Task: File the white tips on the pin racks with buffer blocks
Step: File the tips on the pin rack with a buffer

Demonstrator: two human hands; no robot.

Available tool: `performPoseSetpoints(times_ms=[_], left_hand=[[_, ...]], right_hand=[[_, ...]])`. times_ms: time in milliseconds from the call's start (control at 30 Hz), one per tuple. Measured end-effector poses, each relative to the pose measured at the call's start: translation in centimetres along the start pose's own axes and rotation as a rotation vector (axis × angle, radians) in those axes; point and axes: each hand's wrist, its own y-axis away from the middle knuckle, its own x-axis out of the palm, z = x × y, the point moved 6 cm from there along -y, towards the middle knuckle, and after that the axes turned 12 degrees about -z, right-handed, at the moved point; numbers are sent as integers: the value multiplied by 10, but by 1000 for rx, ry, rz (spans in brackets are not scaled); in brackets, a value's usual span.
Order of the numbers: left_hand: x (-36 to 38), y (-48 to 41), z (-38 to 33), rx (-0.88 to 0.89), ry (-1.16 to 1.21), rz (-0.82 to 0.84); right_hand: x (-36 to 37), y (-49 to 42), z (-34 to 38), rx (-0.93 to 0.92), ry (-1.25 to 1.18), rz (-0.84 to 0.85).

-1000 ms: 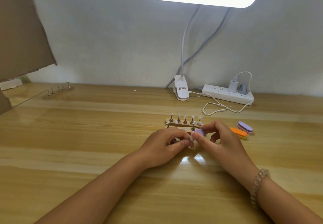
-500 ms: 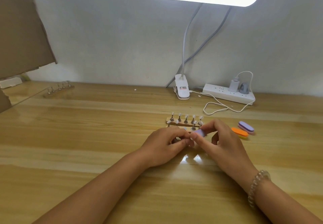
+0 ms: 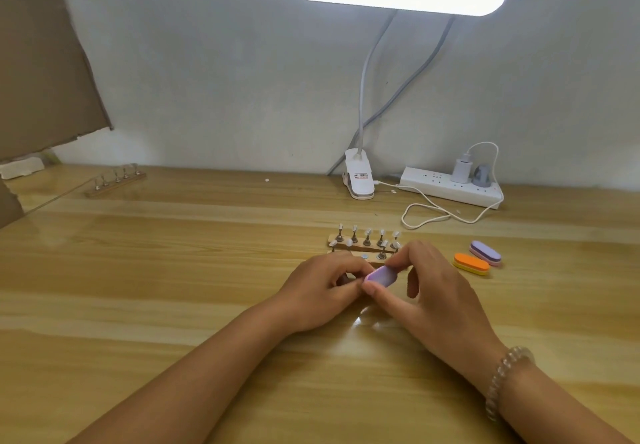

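My right hand [image 3: 429,291] pinches a small purple buffer block [image 3: 381,276] between thumb and fingers, just in front of the wooden pin racks [image 3: 360,243]. Several metal pins with white tips [image 3: 367,232] stand on the racks. My left hand [image 3: 322,291] is curled close against the block's left end and seems to hold a small pin; what it holds is mostly hidden by its fingers. An empty magnet spot shows on the front rack.
An orange buffer block [image 3: 471,264] and a purple one [image 3: 485,253] lie to the right. Another pin rack [image 3: 116,183] sits far left. Behind are a lamp clip [image 3: 359,180], a power strip [image 3: 453,190] with a white cable, and cardboard at the left.
The purple block has shifted slightly left and toward me across my left fingertips. Both hands stay in place by the racks.
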Motion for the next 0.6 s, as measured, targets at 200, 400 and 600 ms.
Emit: performPoseSetpoints(times_ms=[200, 400, 600], left_hand=[[0, 1, -2, 15, -4, -12], [-1, 1, -2, 15, -12, -9], [-1, 0, -3, 4, -11, -27]], right_hand=[[-3, -5, -12, 98, 27, -89], [-3, -2, -4, 55, -58, -29], [-1, -6, -11, 149, -132, -37]])
